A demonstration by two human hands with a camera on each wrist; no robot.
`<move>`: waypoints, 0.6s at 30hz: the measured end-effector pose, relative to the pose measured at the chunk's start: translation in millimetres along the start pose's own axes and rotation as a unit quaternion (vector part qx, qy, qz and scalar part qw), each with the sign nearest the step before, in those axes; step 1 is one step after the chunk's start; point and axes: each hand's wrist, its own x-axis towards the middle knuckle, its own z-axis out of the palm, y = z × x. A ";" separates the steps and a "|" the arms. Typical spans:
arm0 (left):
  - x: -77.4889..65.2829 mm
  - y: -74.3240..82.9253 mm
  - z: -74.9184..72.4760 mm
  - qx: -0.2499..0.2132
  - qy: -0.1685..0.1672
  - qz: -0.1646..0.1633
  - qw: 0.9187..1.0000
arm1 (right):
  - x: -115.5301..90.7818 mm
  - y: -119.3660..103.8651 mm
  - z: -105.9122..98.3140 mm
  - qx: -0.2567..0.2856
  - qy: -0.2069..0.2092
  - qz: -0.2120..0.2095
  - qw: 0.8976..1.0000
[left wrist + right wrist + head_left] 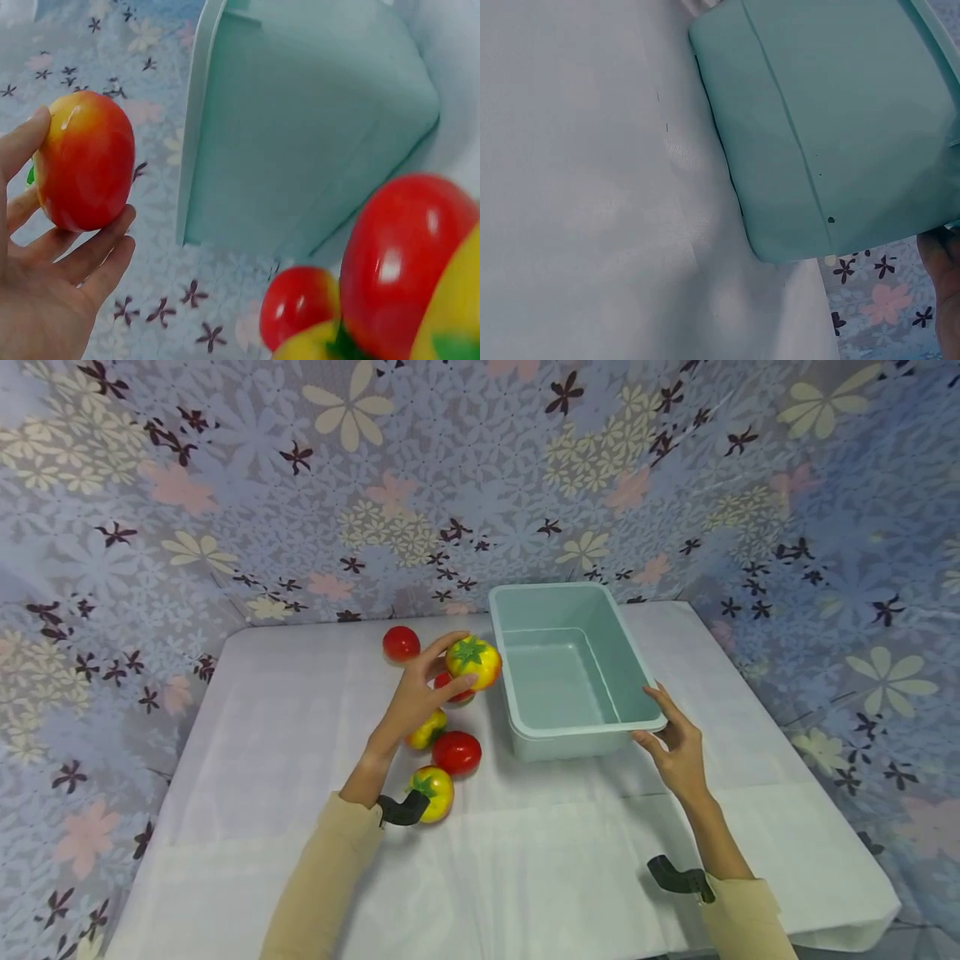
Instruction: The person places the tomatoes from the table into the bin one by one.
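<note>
My left hand (411,702) holds a yellow-and-red tomato (474,662) with a green leafy top, raised beside the left wall of a pale green plastic bin (570,729). In the left wrist view the thumb and fingers curl round the tomato (86,161), whose lower side is red. The bin is bare inside. My right hand (682,760) grips the bin's rim at its near right corner, thumb on the near side and fingers on the right side. In the right wrist view part of that hand (943,262) shows at the bin's edge.
Left of the bin lie several more tomatoes: a red one (401,644) at the back, a red one (457,753) nearer, and a yellow one (435,795) in front. Others are partly hidden by my left hand. A white cloth covers the table (262,760); flowered fabric (450,468) hangs behind.
</note>
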 end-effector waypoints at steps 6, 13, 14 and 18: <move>11.4 -7.3 22.9 -0.029 -0.008 0.034 0.999 | -2.3 -0.4 -0.7 -0.015 -0.007 0.004 1.000; 21.5 -3.7 47.5 -0.008 -0.008 0.051 0.999 | -2.3 1.4 0.9 -0.008 -0.001 0.007 1.000; 23.2 -3.6 50.5 -0.007 -0.008 0.053 0.999 | -2.3 2.2 1.1 -0.003 0.001 0.006 1.000; 30.8 -5.8 62.3 -0.009 -0.011 0.057 0.998 | -2.7 4.3 0.6 0.011 0.003 0.000 1.000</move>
